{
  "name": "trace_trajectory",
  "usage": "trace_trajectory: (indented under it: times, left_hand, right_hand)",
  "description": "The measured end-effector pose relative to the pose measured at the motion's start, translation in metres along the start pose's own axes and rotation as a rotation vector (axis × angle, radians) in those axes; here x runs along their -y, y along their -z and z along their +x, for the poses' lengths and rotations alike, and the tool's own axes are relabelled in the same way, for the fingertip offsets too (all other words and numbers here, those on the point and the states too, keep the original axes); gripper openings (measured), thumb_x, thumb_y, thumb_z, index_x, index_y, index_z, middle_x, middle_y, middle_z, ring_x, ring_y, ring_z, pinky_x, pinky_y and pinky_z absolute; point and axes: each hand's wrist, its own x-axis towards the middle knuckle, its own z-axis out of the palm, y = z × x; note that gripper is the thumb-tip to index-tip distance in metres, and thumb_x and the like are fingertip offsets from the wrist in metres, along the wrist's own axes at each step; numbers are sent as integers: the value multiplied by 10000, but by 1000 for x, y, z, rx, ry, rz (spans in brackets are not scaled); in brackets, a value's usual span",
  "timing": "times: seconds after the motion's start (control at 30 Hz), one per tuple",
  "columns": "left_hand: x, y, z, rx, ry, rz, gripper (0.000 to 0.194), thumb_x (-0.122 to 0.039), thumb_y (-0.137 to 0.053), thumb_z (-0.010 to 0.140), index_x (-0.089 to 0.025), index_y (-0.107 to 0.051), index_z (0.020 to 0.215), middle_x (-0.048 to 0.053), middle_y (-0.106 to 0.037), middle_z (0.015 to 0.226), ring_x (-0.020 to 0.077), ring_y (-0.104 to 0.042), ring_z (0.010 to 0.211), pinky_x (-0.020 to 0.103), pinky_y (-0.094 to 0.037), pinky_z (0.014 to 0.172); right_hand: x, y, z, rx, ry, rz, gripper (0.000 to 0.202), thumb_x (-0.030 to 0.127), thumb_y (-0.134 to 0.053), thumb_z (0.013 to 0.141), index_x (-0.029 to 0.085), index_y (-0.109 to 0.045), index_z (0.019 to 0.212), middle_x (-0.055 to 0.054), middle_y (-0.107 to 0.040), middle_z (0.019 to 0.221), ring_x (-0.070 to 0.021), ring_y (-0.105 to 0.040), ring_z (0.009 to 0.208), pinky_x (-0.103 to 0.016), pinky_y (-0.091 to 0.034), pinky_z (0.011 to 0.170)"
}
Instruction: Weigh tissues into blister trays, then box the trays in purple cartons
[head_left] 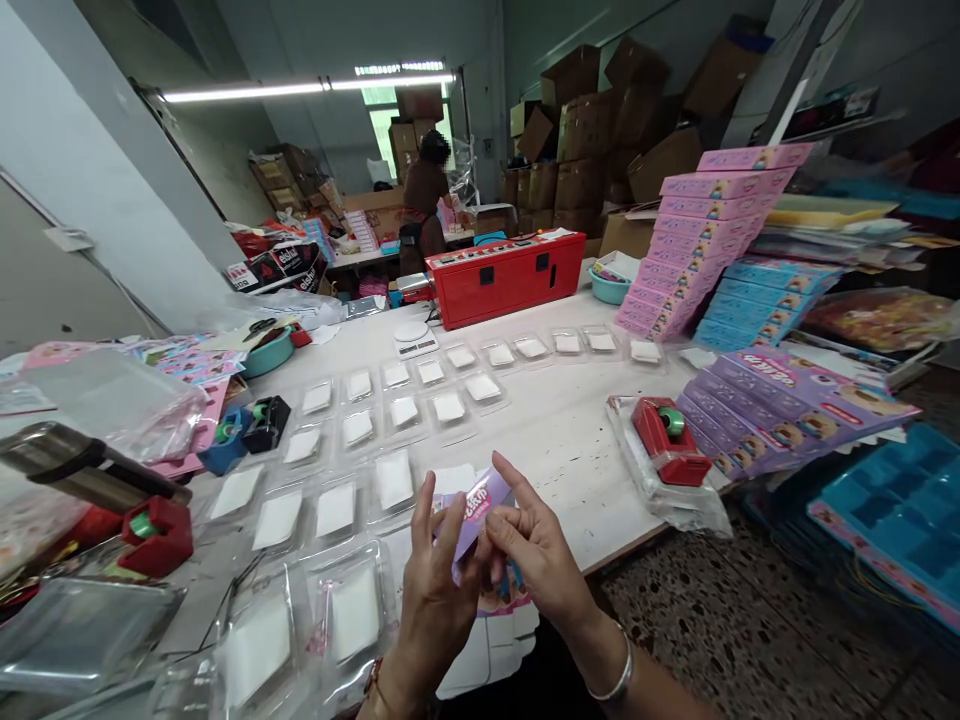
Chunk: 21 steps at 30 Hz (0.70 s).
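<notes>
Near the table's front edge, a small purple printed card or box piece (477, 502) is held tilted between my hands. My left hand (441, 580) grips its left and lower side, with some fingers raised. On the other side my right hand (538, 560) pinches it with thumb and curled fingers, the index finger stretched out. Below the hands lie white card flaps (491, 650), partly hidden by them. Clear plastic trays with white pads, such as this one (356, 610), stand in rows to the left and beyond.
A red machine (510, 280) and a small white scale (415, 338) stand at the back. Pink boxes (697, 240), blue boxes (761, 300) and purple boxes (750, 400) are stacked at right, near a red tape dispenser (667, 440). A steel flask (82, 460) lies left. A person (424, 195) works behind.
</notes>
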Motion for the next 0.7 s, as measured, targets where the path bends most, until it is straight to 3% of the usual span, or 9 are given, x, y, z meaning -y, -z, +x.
trace_trajectory:
  times: [0.1,0.17,0.27,0.43,0.5,0.57,0.63,0.7]
  left_hand:
    - [3,6,2,101,-17,38,468,-138,-550,938,-292,-521,1379,139,-465,1491,245,-603,1229,379,-581,935]
    - [5,8,2,130,-36,44,407,-132,-542,939,-270,-585,1319,130,-567,1381,248,-604,1230,387,-571,964]
    - [6,6,1,135,-38,40,402,-116,-543,931,-268,-606,1299,130,-589,1352,243,-618,1210,400,-571,971]
    - [6,5,4,133,-44,29,443,-91,-527,920,-270,-591,1320,120,-600,1327,231,-618,1210,396,-567,977]
    - [8,8,4,155,-31,12,461,-113,-529,918,-280,-567,1347,110,-604,1333,238,-611,1223,397,-571,970]
    - [11,11,0,162,10,10,502,-169,-560,914,-292,-513,1399,106,-620,1327,260,-623,1211,429,-572,968]
    - [12,8,-5,104,88,38,654,-247,-613,899,-285,-367,1504,121,-641,1322,294,-650,1172,465,-577,954]
    - [10,-3,-7,10,69,1,762,-250,-583,905,-319,-208,1565,94,-674,1290,305,-682,1106,525,-544,994]
  right_hand:
    - [-7,4,-3,-14,-28,0,941,481,-694,867,184,-165,1587,53,-639,617,-78,-470,416,-196,-409,422]
    - [-11,6,-6,-31,-33,-8,938,479,-699,866,188,-172,1586,57,-628,615,-78,-471,432,-203,-420,451]
    - [-19,10,-11,-51,-15,-26,922,465,-678,889,214,-142,1595,70,-600,604,-80,-463,452,-212,-424,483]
    - [-47,15,0,-96,83,-75,1031,461,-642,907,228,91,1593,101,-538,590,-92,-424,470,-218,-413,486]
    - [-58,19,10,-137,95,-141,1039,494,-675,868,214,4,1604,104,-516,584,-96,-416,488,-220,-411,497]
    - [-59,27,18,-155,95,-207,1009,546,-740,793,219,-208,1585,83,-546,625,-114,-477,555,-240,-449,552]
    - [-48,35,20,-100,102,-217,939,628,-773,718,236,-421,1495,38,-616,736,-147,-565,663,-273,-492,631]
    - [-27,43,15,3,114,-164,884,739,-720,695,236,-537,1398,-11,-663,870,-183,-626,763,-301,-516,691]
